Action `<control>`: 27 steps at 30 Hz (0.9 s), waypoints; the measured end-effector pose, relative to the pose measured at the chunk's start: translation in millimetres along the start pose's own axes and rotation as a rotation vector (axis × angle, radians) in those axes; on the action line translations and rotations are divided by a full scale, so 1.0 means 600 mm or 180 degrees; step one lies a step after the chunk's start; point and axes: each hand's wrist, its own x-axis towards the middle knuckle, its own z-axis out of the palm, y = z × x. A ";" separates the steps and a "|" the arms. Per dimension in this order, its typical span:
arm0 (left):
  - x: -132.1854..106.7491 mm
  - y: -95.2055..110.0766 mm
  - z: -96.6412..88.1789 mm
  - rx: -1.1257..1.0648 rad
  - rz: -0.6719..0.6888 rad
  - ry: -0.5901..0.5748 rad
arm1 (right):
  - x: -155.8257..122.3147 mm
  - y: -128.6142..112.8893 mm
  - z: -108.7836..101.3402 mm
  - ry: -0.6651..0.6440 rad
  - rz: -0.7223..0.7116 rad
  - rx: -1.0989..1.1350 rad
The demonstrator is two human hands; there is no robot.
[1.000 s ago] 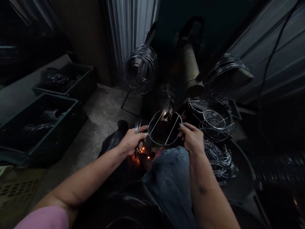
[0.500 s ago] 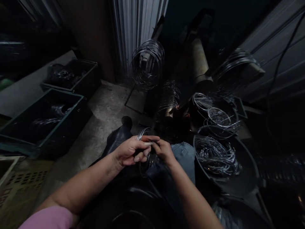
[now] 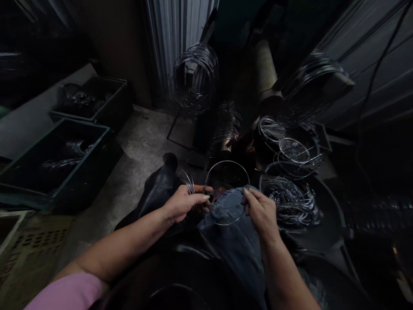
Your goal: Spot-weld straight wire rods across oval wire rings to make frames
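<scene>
Over my lap, a single thin wire ring (image 3: 227, 161) is stretched between my two hands. My left hand (image 3: 186, 203) pinches its left side between thumb and fingers. Several more wire rings (image 3: 189, 181) hang in a bunch around the fingers of that same hand. On the opposite side, my right hand (image 3: 260, 209) grips the single ring's right edge with thumb and forefinger, the other fingers curled in. Worn blue denim (image 3: 229, 204) on my leg shows through the ring.
To the right stands a round dark pan (image 3: 338, 219) with tangled wire rings (image 3: 288, 198). Wire coils (image 3: 196, 77) hang ahead on a stand. Green bins (image 3: 105, 133) and a yellow crate (image 3: 38, 245) are at the left. Another coil (image 3: 318, 77) hangs at the right.
My right hand has moved right, away from my left hand, drawing one wire ring out from the bunch. Both hands still grip wire.
</scene>
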 end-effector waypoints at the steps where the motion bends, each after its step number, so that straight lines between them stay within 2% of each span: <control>1: 0.001 -0.003 0.002 0.0196 0.0059 0.0022 | 0.002 0.003 -0.004 0.0054 -0.0019 0.0053; 5: 0.005 -0.008 0.009 0.0655 0.0310 0.0028 | 0.002 0.006 -0.022 0.0153 -0.0314 -0.0175; 7: 0.007 -0.004 0.013 0.0718 0.0356 0.0087 | -0.007 -0.005 -0.036 0.0338 -0.0763 -0.0696; 10: 0.011 0.009 0.019 0.0704 0.0422 0.0165 | -0.039 -0.034 -0.055 0.0573 -0.1691 -0.1669; 12: 0.014 0.019 0.023 0.0659 0.0463 0.0173 | -0.068 -0.054 -0.055 0.0285 -0.2248 -0.2126; 14: 0.018 0.026 0.027 0.0637 0.0484 0.0139 | -0.092 -0.068 -0.038 -0.0227 -0.2591 -0.2413; 17: 0.020 0.029 0.034 0.0571 0.0504 0.0121 | -0.105 -0.070 0.005 -0.0693 -0.2751 -0.2741; 20: 0.017 0.027 0.036 0.0395 0.0474 0.0095 | -0.095 -0.056 0.038 -0.0673 -0.2807 -0.2977; 27: 0.018 0.027 0.029 0.0321 0.0407 0.0070 | -0.074 -0.040 0.050 -0.0639 -0.2812 -0.2805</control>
